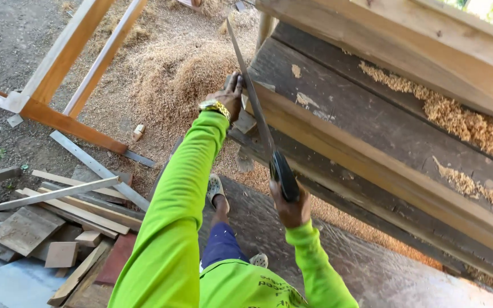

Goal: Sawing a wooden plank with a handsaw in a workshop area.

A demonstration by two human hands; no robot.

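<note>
Right grip: your right hand (291,206) is clenched around the dark handle of the saw (258,111).
Left grip: your left hand (231,94) presses on the edge of the plank (372,165), fingers curled against the wood just beside the blade.
Plank: a long pale board lying on the dark desk (372,122), running from your left hand toward the lower right.
Saw: its blade stands steeply, tip up, crossing the plank's near end.
Sawdust pile (186,74): heaped on the ground beyond your left hand.
Offcuts (58,219): scattered on the ground at left.
Watch (215,106): gold, on your left wrist.
</note>
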